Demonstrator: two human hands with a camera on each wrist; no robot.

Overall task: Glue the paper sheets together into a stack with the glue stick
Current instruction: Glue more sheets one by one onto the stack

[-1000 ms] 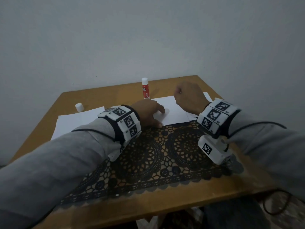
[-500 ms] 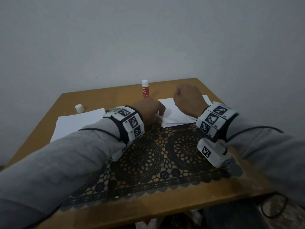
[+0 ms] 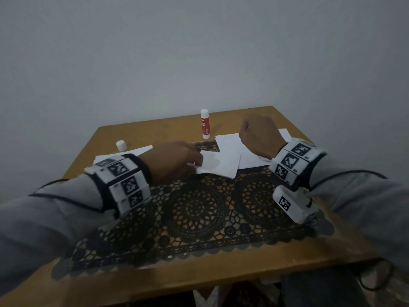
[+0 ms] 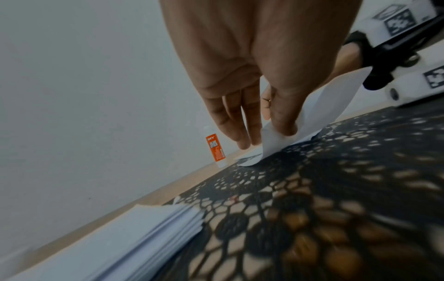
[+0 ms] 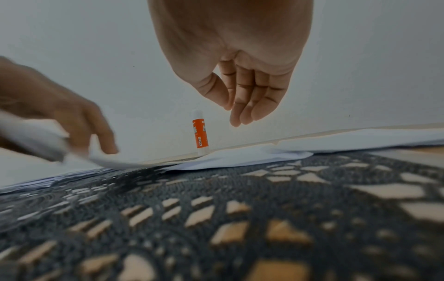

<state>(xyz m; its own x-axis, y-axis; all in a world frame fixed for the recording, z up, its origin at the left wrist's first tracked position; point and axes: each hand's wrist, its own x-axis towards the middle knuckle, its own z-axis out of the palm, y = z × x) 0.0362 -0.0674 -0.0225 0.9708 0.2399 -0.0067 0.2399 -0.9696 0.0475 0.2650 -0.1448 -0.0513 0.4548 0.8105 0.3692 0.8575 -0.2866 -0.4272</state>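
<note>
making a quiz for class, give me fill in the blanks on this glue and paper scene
1. The glue stick stands ____ on the table.
2. The ____ hand pinches a sheet.
3. The right hand holds ____.
4. The loose cap is ____.

Missing: upright; left; nothing; white

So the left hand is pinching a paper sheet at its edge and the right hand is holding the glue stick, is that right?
Not quite. The left hand does pinch the paper sheet, but the right hand holds nothing. The glue stick stands upright on the table, untouched, as the right wrist view shows.
</note>
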